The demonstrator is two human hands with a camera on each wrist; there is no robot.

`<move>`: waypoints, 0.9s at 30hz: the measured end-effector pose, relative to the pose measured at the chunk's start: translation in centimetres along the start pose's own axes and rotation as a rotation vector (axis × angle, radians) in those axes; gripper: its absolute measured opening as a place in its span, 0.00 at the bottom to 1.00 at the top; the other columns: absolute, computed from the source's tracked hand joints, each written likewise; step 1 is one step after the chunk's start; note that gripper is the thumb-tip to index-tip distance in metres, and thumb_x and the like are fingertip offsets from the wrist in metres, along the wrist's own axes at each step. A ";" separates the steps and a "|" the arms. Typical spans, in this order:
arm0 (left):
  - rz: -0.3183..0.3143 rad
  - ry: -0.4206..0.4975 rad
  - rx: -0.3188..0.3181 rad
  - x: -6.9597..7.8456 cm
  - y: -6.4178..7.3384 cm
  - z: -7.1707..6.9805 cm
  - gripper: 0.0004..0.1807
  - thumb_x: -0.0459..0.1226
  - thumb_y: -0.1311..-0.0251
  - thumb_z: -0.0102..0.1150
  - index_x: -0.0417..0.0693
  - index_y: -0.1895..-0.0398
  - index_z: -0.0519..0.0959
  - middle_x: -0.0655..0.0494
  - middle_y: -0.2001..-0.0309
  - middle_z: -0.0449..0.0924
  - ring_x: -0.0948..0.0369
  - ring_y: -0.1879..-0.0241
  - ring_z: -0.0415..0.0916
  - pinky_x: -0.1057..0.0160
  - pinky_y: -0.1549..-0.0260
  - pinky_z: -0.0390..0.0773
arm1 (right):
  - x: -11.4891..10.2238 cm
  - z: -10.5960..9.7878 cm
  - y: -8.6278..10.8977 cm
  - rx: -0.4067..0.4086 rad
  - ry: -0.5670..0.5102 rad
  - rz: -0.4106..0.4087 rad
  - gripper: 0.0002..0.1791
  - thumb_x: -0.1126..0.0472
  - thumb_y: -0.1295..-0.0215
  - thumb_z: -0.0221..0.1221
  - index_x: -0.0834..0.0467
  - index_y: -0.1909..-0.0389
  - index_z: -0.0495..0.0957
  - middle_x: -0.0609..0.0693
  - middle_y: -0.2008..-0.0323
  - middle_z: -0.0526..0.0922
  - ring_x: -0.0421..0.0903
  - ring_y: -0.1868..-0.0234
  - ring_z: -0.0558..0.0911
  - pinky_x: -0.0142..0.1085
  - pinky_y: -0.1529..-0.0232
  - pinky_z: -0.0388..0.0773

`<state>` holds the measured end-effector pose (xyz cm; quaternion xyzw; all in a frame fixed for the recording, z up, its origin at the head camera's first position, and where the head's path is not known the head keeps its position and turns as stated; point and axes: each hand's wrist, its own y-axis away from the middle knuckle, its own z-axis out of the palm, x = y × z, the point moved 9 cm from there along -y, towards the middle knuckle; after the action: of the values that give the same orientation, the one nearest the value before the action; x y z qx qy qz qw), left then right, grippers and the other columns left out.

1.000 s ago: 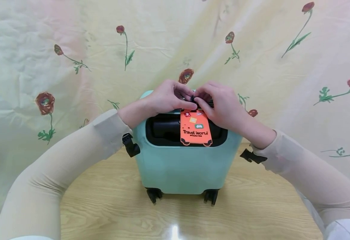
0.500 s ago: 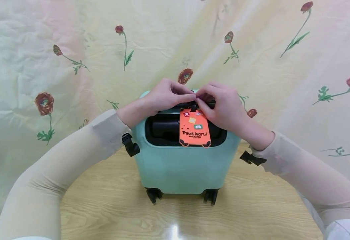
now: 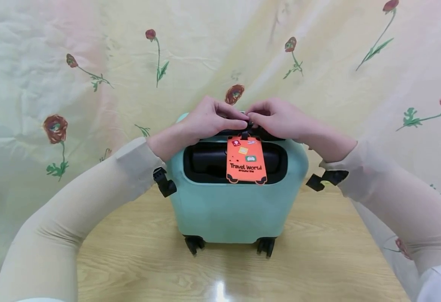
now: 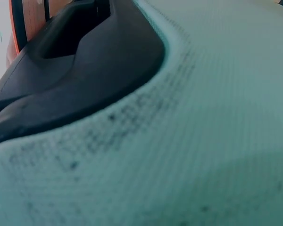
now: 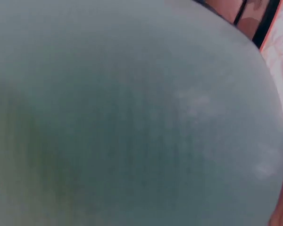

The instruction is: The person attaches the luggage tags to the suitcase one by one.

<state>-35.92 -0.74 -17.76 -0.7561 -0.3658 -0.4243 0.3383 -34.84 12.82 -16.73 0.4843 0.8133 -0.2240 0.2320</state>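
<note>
A mint-green suitcase (image 3: 231,214) stands upright on its wheels. From its black top handle (image 3: 225,132) hangs an orange luggage tag (image 3: 246,161) on a short black strap (image 3: 245,135), in front of the dark recess. My left hand (image 3: 207,119) pinches the strap between thumb and fingertips, just above the tag. Close against it, my right hand (image 3: 280,118) pinches the strap's other side. The fingers hide most of the strap's fastening. Both wrist views are mostly filled by the suitcase shell (image 4: 217,132), with neither hand's fingertips shown clearly.
The suitcase stands on a wooden tabletop (image 3: 148,268). A flower-printed cloth (image 3: 110,37) hangs close behind it. Black wheels (image 3: 266,246) show at the suitcase's bottom. Black wrist mounts (image 3: 164,182) hang below both forearms.
My right hand has turned and risen slightly, its forearm shifting outward and its wrist higher. The left hand has lifted a little with the strap's end. The tag still hangs in place.
</note>
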 end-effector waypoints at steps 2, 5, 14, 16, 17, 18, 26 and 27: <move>0.009 0.005 0.001 0.1 0.0 0.0 0.12 0.36 0.36 0.75 0.44 0.50 0.92 0.49 0.51 0.93 0.59 0.49 0.86 0.64 0.52 0.84 | 0.1 0.1 -0.2 -0.026 -0.040 0.018 0.18 0.57 0.17 0.53 0.57 0.39 0.85 0.55 0.47 0.89 0.49 0.49 0.81 0.35 0.47 0.75; 0.020 0.001 0.005 0.2 0.1 0.0 0.12 0.36 0.37 0.76 0.44 0.52 0.92 0.50 0.53 0.93 0.60 0.50 0.86 0.64 0.53 0.84 | 0.2 0.2 -0.4 -0.046 -0.044 0.029 0.18 0.56 0.18 0.54 0.57 0.39 0.86 0.55 0.46 0.89 0.49 0.47 0.81 0.35 0.45 0.76; 0.052 -0.012 0.024 0.5 0.0 0.0 0.09 0.35 0.38 0.77 0.42 0.55 0.93 0.51 0.57 0.94 0.60 0.54 0.86 0.64 0.57 0.84 | -0.1 0.2 -0.9 -0.087 -0.136 0.058 0.12 0.57 0.17 0.54 0.61 0.46 0.79 0.47 0.61 0.85 0.49 0.58 0.78 0.35 0.55 0.74; 0.049 -0.011 0.027 0.4 0.0 0.0 0.09 0.35 0.38 0.77 0.43 0.55 0.93 0.51 0.57 0.94 0.61 0.53 0.86 0.64 0.57 0.84 | -0.1 0.2 -0.9 -0.072 -0.165 0.060 0.11 0.58 0.17 0.54 0.61 0.47 0.78 0.46 0.64 0.84 0.47 0.61 0.78 0.34 0.59 0.75; 0.047 -0.010 0.028 0.4 0.0 0.0 0.09 0.35 0.38 0.77 0.42 0.56 0.93 0.51 0.57 0.94 0.61 0.53 0.86 0.64 0.57 0.84 | -0.1 0.2 -0.9 -0.066 -0.173 0.060 0.11 0.58 0.17 0.54 0.61 0.47 0.78 0.45 0.64 0.84 0.47 0.62 0.78 0.33 0.60 0.75; 0.044 -0.006 0.028 0.4 0.1 0.0 0.09 0.35 0.38 0.76 0.42 0.55 0.93 0.50 0.57 0.94 0.61 0.53 0.87 0.64 0.56 0.84 | -0.1 0.2 -0.9 -0.061 -0.182 0.058 0.11 0.59 0.17 0.54 0.62 0.47 0.78 0.45 0.64 0.84 0.46 0.62 0.78 0.33 0.60 0.76; 0.050 0.001 0.030 0.6 0.2 0.0 0.09 0.34 0.37 0.76 0.42 0.55 0.93 0.49 0.56 0.94 0.59 0.54 0.88 0.64 0.56 0.85 | -0.1 0.2 -0.9 -0.030 -0.208 0.074 0.10 0.59 0.18 0.54 0.62 0.49 0.79 0.45 0.62 0.86 0.46 0.62 0.79 0.32 0.59 0.77; 0.050 -0.003 0.033 0.6 0.2 -0.1 0.09 0.35 0.37 0.76 0.42 0.56 0.93 0.49 0.56 0.93 0.58 0.54 0.88 0.64 0.56 0.84 | -0.1 0.2 -0.9 -0.025 -0.206 0.078 0.10 0.59 0.18 0.55 0.62 0.49 0.79 0.45 0.62 0.86 0.46 0.62 0.78 0.32 0.59 0.77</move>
<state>-35.57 -0.74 -17.26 -0.7600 -0.3542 -0.4084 0.3608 -35.54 12.27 -16.75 0.4871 0.7684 -0.2532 0.3289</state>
